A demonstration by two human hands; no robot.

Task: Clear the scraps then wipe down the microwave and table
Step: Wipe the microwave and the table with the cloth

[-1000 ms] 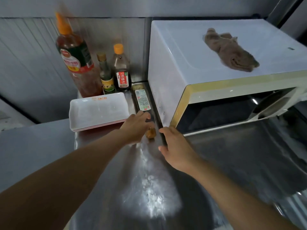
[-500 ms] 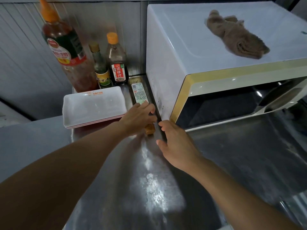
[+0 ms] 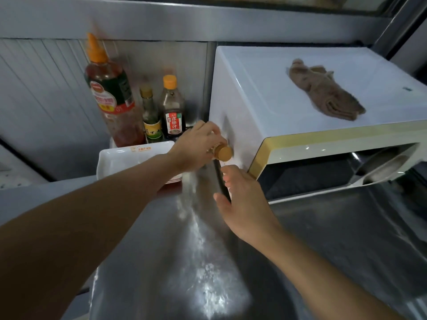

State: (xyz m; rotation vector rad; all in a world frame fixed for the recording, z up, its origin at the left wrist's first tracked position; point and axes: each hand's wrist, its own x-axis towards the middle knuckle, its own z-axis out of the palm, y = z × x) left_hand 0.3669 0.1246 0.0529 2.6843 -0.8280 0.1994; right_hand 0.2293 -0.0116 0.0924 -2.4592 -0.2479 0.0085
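A white microwave (image 3: 265,98) with a yellow-trimmed front stands at the right on the steel table (image 3: 161,262). A crumpled brown cloth (image 3: 323,88) lies on its top. My left hand (image 3: 196,146) grips a small bottle with a gold cap (image 3: 223,152), lifted and lying sideways beside the microwave's left wall. My right hand (image 3: 242,204) hovers with relaxed fingers over the table, close to the microwave's front left corner, holding nothing.
Three sauce bottles stand against the back wall: a large one with an orange spout (image 3: 108,93), a slim green one (image 3: 151,116) and a dark one with an orange cap (image 3: 172,107). Stacked white rectangular plates (image 3: 120,158) sit in front of them.
My left hand has picked the small bottle up from the gap beside the microwave and raised it. The right hand stays near the microwave's corner. The camera has tilted up.
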